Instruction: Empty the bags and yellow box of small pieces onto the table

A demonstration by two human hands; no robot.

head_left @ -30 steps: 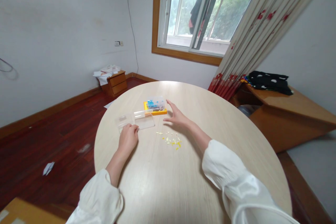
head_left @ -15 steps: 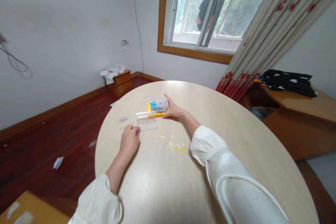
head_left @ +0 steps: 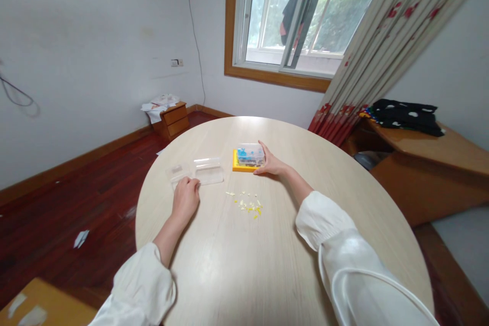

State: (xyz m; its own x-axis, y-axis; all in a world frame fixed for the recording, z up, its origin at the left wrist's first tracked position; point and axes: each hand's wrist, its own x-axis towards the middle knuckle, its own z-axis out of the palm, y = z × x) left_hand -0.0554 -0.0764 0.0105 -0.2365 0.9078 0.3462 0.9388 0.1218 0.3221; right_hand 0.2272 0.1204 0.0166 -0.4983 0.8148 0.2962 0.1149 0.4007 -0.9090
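Note:
My right hand (head_left: 272, 163) grips the right end of a clear plastic box (head_left: 250, 154) with blue pieces inside, thumb near and fingers at the far side. Under that box lies a flat yellow box (head_left: 237, 167). To the left, an open clear plastic case (head_left: 209, 172) rests on the table, its other half (head_left: 176, 172) spread out beside it. My left hand (head_left: 186, 197) has its fingers curled on the near edge of this case; the fingertips are partly hidden. Small cream and yellow pieces (head_left: 250, 207) lie scattered between my hands, nearer to me.
All this is on a round, pale wooden table (head_left: 229, 265). Beyond it stand a small drawer cabinet (head_left: 175, 119) with papers and a window with a curtain (head_left: 367, 61). A wooden desk (head_left: 412, 178) with dark cloth is at the right.
My right hand has moved the clear box and the yellow box right, away from the open case. My left hand stays at the case. The view has shifted slightly.

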